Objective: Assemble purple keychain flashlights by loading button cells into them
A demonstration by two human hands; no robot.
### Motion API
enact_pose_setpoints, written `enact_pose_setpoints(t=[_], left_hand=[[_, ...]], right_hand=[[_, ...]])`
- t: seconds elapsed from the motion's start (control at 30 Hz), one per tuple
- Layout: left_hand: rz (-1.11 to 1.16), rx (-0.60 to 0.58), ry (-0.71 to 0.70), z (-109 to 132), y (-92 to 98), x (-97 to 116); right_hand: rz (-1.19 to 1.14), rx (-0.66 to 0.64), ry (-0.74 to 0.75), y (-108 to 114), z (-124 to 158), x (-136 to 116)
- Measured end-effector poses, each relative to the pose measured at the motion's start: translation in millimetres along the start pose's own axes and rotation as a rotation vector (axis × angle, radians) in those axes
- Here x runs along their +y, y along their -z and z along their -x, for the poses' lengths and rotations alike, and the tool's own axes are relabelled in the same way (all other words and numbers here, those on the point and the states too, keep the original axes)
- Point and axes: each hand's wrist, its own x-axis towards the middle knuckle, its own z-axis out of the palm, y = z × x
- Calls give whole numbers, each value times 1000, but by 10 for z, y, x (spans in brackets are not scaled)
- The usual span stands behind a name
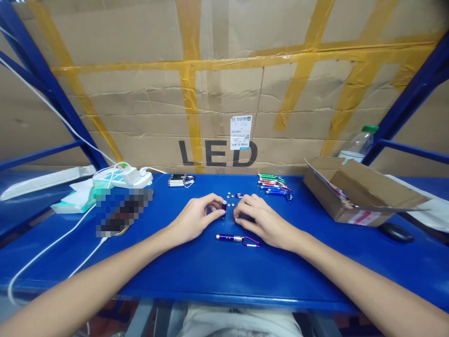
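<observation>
My left hand (196,215) pinches a short dark purple flashlight barrel (224,206) upright at the table, between thumb and fingers. Across from it, my right hand (261,217) is closed, thumb and forefinger together around a tiny silver button cell (236,219), mostly hidden by the fingertips. Several more button cells (229,205) lie loose between the hands. A purple end piece with a clip (239,195) lies just behind the right fingers, partly covered. Nearer to me rests a whole purple keychain flashlight (229,238) with a carabiner.
Black and silver flashlights (180,180) lie at the back left; green, red and blue ones (275,185) at the back right. An open cardboard box (336,206) and a black mouse (396,232) stand right. A power strip (122,177) and white cables (45,255) lie left.
</observation>
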Motion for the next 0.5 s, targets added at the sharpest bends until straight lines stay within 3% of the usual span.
enact_pose_setpoints(t=[0.2, 0.5], left_hand=[[120, -83, 16, 19, -50, 18], [141, -123, -3, 34, -66, 43]], right_hand=[[-287, 185, -109, -21, -16, 13], [-417, 269, -124, -40, -52, 6]])
